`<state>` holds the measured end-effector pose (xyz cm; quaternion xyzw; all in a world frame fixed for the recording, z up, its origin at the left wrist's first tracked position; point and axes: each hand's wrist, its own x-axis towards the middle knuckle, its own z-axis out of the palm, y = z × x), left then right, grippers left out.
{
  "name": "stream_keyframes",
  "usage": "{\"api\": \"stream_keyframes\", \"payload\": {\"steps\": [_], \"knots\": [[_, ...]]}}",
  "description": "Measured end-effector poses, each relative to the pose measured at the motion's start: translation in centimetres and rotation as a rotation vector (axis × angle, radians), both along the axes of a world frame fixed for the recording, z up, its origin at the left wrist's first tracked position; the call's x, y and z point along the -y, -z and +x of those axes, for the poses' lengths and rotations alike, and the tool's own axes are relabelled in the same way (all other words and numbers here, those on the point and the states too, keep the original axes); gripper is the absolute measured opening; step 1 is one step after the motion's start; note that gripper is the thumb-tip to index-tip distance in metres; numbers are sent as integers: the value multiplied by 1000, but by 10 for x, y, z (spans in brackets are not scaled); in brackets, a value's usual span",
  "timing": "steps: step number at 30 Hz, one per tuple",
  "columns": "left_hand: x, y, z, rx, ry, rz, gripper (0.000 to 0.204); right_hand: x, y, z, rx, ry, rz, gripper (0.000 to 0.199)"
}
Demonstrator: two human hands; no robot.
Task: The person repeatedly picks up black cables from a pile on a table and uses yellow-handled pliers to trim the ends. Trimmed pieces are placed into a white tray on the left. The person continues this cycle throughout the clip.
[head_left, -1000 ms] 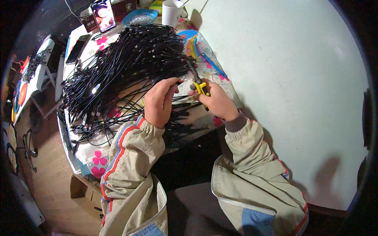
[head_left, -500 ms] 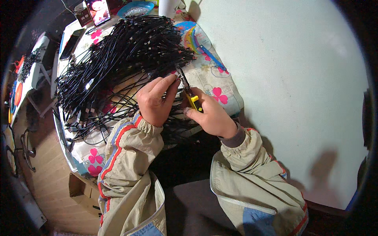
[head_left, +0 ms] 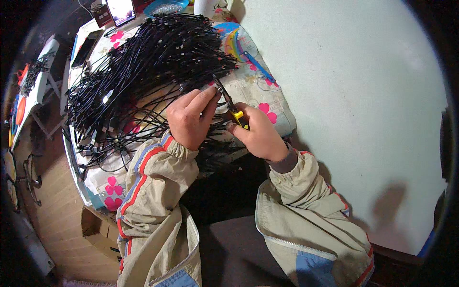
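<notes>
My right hand (head_left: 260,131) is wrapped round the yellow-and-black handles of a pair of pliers (head_left: 226,98), whose dark jaws point up and away to the left. Thumb and fingertips of my left hand (head_left: 191,117) are pinched together right beside the jaws. What lies in that pinch is too small to make out. Behind both hands a large heap of black cables (head_left: 153,57) with metal plugs spreads over the table. More cables run beneath my left hand and wrist.
The flowered tablecloth (head_left: 284,112) ends just right of my hands, beside a pale wall (head_left: 358,95). A blue tool (head_left: 258,66) lies near that edge. Toward the back are a lit phone (head_left: 121,10), a dark phone (head_left: 87,49), and a blue dish (head_left: 165,6). A cardboard box (head_left: 98,229) stands below left.
The pliers and my right hand have shifted slightly, with the handles now closer together. My left hand stays pinched beside the jaws. The whole view has moved a little.
</notes>
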<state>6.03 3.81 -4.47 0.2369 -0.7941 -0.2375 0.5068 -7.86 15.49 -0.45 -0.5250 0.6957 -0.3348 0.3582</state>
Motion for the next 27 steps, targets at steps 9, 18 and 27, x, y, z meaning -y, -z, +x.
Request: {"api": "stream_keyframes", "payload": {"steps": [9,18,27], "knots": [[-2,-4,0,-41,114,112,13,-2,0,-8,124,-71,-8,36],[-2,-3,1,-30,159,155,10,-2,7,-15,-81,-78,-33,36],[-3,2,1,32,187,174,11,-1,-2,-21,-91,-74,-93,33]]}}
